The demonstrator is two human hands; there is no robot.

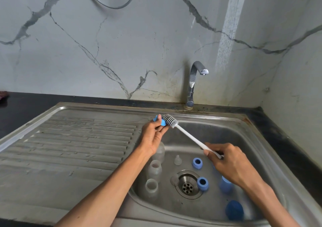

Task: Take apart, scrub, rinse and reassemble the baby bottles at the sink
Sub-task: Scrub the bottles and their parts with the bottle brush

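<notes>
Scrubbing is the step in hand, judged from how the parts lie: the bottles are already taken apart and none looks reassembled. On the left, the ribbed drainboard (pixel 78 139) of the steel sink (pixel 257 139) carries nothing. Over the basin's back-left corner the left hand (pixel 153 136) pinches a small blue piece (pixel 161 120), probably a ring or cap, its fingers closed around it. The grey bristle head of the bottle brush (pixel 171 121) presses against that piece, and the white handle runs down and right to the right hand (pixel 230 162), which is wrapped round its end. In the basin, three clear bottle bodies (pixel 153 170) stand along the left wall, then one clear teat (pixel 177 159) and a second clear part by the drain (pixel 187 185), then two blue collar rings (pixel 197 163), then at least two blue caps (pixel 234 209); another may hide beneath the right wrist. The tap (pixel 196 80) appears off. Next likely calls for twisting the brush through the piece, then running water to rinse.
</notes>
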